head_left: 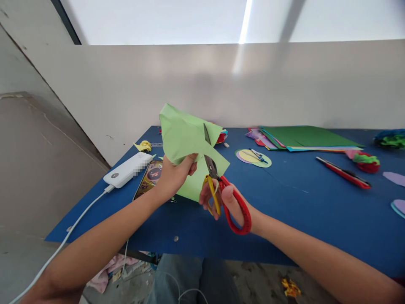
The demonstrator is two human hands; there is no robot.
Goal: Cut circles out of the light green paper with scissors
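A sheet of light green paper (183,135) is pinched in my left hand (179,173), its upper part bent and raised above the table. My right hand (232,200) grips a pair of scissors (212,168) with one red and one yellow handle loop. The dark blades stand apart at a cut in the paper's right side, one blade showing in front of the sheet. Thumb and fingers pass through the loops. Below my left hand, more of the green sheet hangs down over the table.
On the blue table (284,219) lie a white power bank (128,169) with a cable and a phone (148,179) at left. Behind are paper ovals (253,157) with a compass-like tool on them and stacked coloured sheets (310,136). Rightward lie a red utility knife (343,172) and crumpled paper (365,162).
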